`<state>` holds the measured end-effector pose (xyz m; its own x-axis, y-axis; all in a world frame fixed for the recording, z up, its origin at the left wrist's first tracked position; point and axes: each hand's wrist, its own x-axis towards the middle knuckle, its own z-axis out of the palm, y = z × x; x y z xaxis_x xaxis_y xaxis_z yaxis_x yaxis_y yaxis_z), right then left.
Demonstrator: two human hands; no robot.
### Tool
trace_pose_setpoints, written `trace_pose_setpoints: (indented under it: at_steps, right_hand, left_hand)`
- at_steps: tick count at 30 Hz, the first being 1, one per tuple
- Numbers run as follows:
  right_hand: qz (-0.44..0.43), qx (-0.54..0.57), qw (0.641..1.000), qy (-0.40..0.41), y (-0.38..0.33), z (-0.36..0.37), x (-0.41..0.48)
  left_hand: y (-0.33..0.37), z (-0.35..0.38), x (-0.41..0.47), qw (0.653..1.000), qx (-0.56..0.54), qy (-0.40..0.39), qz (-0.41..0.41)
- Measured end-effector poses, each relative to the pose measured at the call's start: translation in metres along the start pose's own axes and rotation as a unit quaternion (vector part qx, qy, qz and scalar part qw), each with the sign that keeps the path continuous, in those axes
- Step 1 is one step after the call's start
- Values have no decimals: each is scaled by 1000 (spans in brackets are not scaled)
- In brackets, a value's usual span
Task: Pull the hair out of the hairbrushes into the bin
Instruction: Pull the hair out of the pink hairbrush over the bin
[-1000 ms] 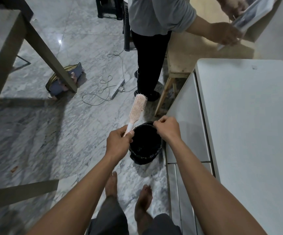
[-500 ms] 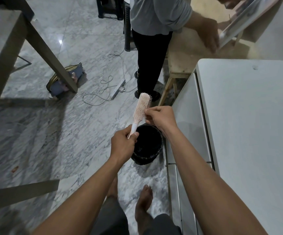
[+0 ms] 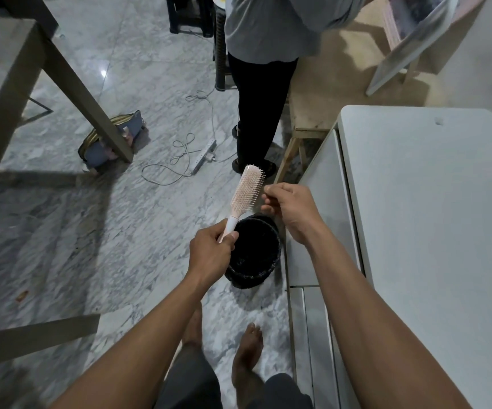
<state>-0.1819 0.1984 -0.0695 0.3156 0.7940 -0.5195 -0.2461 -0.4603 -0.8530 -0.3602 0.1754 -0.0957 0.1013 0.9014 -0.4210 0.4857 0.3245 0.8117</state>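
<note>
A pale pink hairbrush (image 3: 247, 190) with a white handle points up and away, its bristles facing right. My left hand (image 3: 211, 255) grips the handle from below. My right hand (image 3: 290, 209) hovers just right of the bristles with thumb and fingers pinched together; any hair between them is too fine to see. Below both hands, a black bin (image 3: 253, 255) lined with a black bag stands on the marble floor, against the white cabinet.
A white cabinet top (image 3: 427, 219) fills the right. Another person (image 3: 264, 84) stands beyond the bin beside a wooden bench (image 3: 309, 122). A power strip with cable (image 3: 203, 153) and a blue bag (image 3: 112, 140) lie on the floor by a table leg (image 3: 85, 93).
My right hand rose from the bin's rim to the brush bristles, then drew slightly right. The brush shifted a little up and right. The other person moved a board higher.
</note>
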Motion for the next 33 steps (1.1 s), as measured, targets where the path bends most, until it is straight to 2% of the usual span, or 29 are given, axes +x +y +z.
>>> trace_pose_setpoints:
  at_steps: [11,17,23,29,30,31,32,33]
  right_hand:
    - [-14,131,989,-60,-25,-2,-15]
    - [-8,251,965,-78,-40,-5,-17]
    - [-13,201,977,-77,-43,-14,-13]
    - [36,287,955,-67,-29,-40,-9]
    - [46,250,966,-52,-24,-43,-5]
    - [55,166,984,-29,-16,-44,-2]
    - [61,45,997,-5,-6,-43,2]
    - [67,-74,995,12,7,-43,6]
  left_hand:
    - [9,2,2,1000,18,-14,20]
    - [4,0,5,1000,11,-10,-4]
    - [3,2,3,1000,-17,-6,-19]
    - [-1,-8,11,996,-49,38,-60]
    - [-2,-9,12,996,-48,43,-59]
    - [-2,-10,13,996,-48,46,-58]
    - [-2,-10,13,996,-48,46,-56]
    - [-1,-10,14,997,-46,45,-52]
